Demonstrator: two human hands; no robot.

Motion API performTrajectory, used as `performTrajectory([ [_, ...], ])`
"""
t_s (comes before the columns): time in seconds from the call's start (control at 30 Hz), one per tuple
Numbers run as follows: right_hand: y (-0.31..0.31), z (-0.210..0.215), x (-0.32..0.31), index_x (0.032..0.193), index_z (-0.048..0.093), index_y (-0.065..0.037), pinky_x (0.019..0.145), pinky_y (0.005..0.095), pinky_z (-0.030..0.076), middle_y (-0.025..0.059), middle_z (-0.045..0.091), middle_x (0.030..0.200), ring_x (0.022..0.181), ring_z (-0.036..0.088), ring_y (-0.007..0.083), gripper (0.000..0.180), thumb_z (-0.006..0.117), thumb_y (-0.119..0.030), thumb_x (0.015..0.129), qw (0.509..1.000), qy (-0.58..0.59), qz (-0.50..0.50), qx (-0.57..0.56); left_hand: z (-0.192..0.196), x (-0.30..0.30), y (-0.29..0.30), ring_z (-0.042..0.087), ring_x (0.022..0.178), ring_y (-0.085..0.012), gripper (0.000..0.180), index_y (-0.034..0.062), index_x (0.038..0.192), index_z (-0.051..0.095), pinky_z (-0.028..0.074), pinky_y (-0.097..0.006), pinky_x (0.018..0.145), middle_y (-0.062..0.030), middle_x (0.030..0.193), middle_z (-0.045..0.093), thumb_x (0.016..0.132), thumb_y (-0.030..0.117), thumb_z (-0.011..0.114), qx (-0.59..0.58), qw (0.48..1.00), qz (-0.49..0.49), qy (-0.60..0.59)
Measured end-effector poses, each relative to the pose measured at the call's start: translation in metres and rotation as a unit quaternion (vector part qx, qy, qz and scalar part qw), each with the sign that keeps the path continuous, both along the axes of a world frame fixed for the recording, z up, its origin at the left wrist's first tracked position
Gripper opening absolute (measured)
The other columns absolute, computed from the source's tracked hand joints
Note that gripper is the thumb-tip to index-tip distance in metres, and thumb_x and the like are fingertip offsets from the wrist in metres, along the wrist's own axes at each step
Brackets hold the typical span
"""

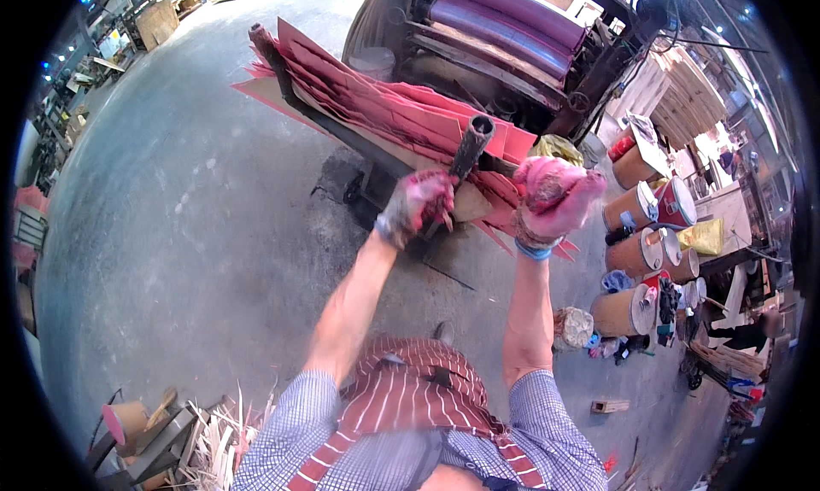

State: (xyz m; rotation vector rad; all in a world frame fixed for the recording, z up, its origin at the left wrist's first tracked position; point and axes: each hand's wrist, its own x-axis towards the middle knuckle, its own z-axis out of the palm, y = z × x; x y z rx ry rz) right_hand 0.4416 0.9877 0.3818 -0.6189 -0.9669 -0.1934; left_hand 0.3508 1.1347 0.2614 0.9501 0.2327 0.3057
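Note:
Both my hands wear work gloves stained pink. My left hand [418, 205], its fingers curled closed, is beside the upright dark metal post [472, 145] at the near end of a rack. What lies inside its fingers is hidden. Farther right, my right hand [559, 196] is raised over the right end of the pink-red sheets, its fingers bent together; I cannot make out anything in them. The thin sheets [376, 115] lie in an uneven stack on the rack, between that post and a second metal post [272, 60] at the far left end.
A machine with purple rollers [504, 30] stands beyond the rack. Several brown drums [623, 312] line the right side, near stacked pale boards [683, 98]. Wood strips [222, 440] lie at the lower left. A small wooden block [610, 406] is on the concrete floor.

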Motion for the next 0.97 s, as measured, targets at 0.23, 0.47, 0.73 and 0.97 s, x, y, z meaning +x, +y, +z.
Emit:
performTrajectory([
  [0.23, 0.024, 0.016, 0.041, 0.068, 0.050, -0.010, 0.042, 0.0298, 0.038, 0.0012, 0.043, 0.048, 0.039, 0.037, 0.0134, 0.053, 0.034, -0.042, 0.108, 0.986, -0.033, -0.075, -0.146, 0.004, -0.033, 0.014, 0.071, 0.083, -0.0188, 0.027, 0.0063, 0.111, 0.064, 0.060, -0.028, 0.059, -0.0082, 0.096, 0.070, 0.098, 0.028, 0.057, -0.104, 0.988, 0.096, -0.058],
  [0.47, 0.029, 0.054, 0.047, 0.073, 0.044, -0.015, 0.041, 0.0330, 0.039, -0.0008, 0.038, 0.053, 0.040, 0.036, 0.0147, 0.041, 0.040, -0.040, 0.105, 0.985, 0.102, 0.084, -0.107, -0.007, -0.050, 0.000, 0.070, 0.097, -0.0218, 0.023, 0.0068, 0.109, 0.064, 0.062, -0.030, 0.062, -0.0099, 0.110, 0.070, 0.097, 0.025, 0.058, -0.139, 0.986, 0.082, -0.048],
  [0.73, -0.026, 0.101, 0.030, 0.062, 0.044, -0.019, 0.052, 0.0293, 0.032, -0.0058, 0.033, 0.049, 0.042, 0.030, 0.0102, 0.052, 0.033, -0.043, 0.106, 0.981, 0.011, 0.193, -0.030, -0.025, -0.051, -0.005, 0.070, 0.086, -0.0201, 0.014, 0.0084, 0.107, 0.063, 0.060, -0.031, 0.061, -0.0113, 0.106, 0.070, 0.094, 0.014, 0.062, -0.185, 0.978, 0.088, -0.046],
  [0.97, -0.017, 0.104, 0.044, 0.063, 0.046, -0.014, 0.049, 0.0306, 0.029, -0.0013, 0.035, 0.044, 0.041, 0.031, 0.0139, 0.050, 0.046, -0.046, 0.101, 0.944, 0.064, 0.324, -0.009, -0.070, -0.045, -0.002, 0.070, 0.082, -0.0230, 0.028, 0.0117, 0.111, 0.059, 0.061, -0.034, 0.058, -0.0104, 0.104, 0.069, 0.088, 0.022, 0.070, -0.210, 0.975, 0.054, -0.041],
])
